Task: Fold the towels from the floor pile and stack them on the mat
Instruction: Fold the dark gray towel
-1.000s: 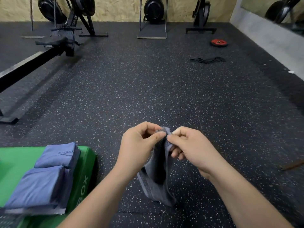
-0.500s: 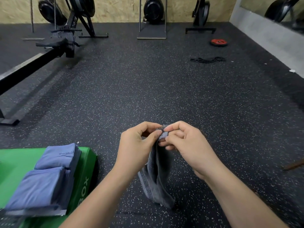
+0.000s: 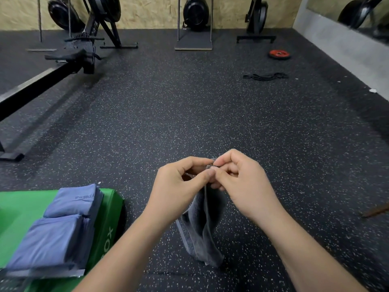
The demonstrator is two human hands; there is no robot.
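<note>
A grey towel (image 3: 200, 230) hangs doubled over in front of me, its lower end near the speckled floor. My left hand (image 3: 179, 186) pinches its top edge between thumb and forefinger. My right hand (image 3: 242, 182) pinches the same top edge right beside it, the fingertips of both hands touching. At the lower left, two stacks of folded blue-grey towels (image 3: 52, 234) lie on the green mat (image 3: 19, 211). No floor pile shows in this view.
A black rowing machine (image 3: 48, 74) stretches along the left. More machines stand against the far wooden wall. A red weight plate (image 3: 279, 54) and a black band (image 3: 266, 76) lie on the floor at the far right. A brown stick (image 3: 376, 211) lies at the right edge.
My right hand has slid left along the towel's top edge until its fingertips meet my left hand's. The hanging towel has drawn narrower.
</note>
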